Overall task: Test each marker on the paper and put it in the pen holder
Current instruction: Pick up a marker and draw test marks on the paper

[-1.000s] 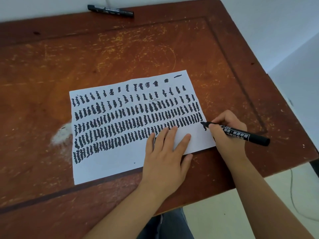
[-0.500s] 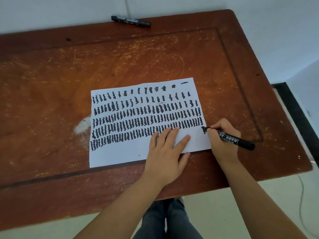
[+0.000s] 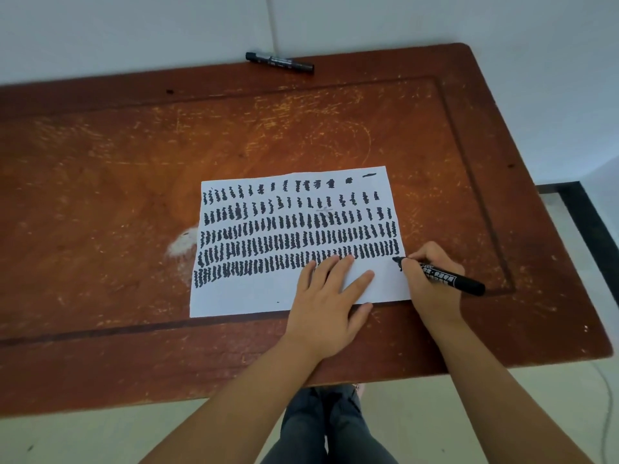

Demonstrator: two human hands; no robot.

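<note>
Two hands: left hand (image 3: 326, 306) flat on paper (image 3: 254, 296); right hand (image 3: 432, 283) grips marker (image 3: 452, 279) over scratched table (image 3: 100, 195).

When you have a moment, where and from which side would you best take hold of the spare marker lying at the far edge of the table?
Probably mid-barrel on the spare marker, pinched across its narrow width from above. It lies flat and nearly crosswise along the far edge of the table, close to the wall, with open wood on its near side.

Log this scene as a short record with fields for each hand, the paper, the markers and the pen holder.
left hand: flat on white paper sheet, fingers straight
right hand: grips black marker, tip at the sheet's right edge
paper: rows of black test strokes, bottom strip blank
second black marker: lying at brown wooden table's far edge
pen holder: not in view
</note>
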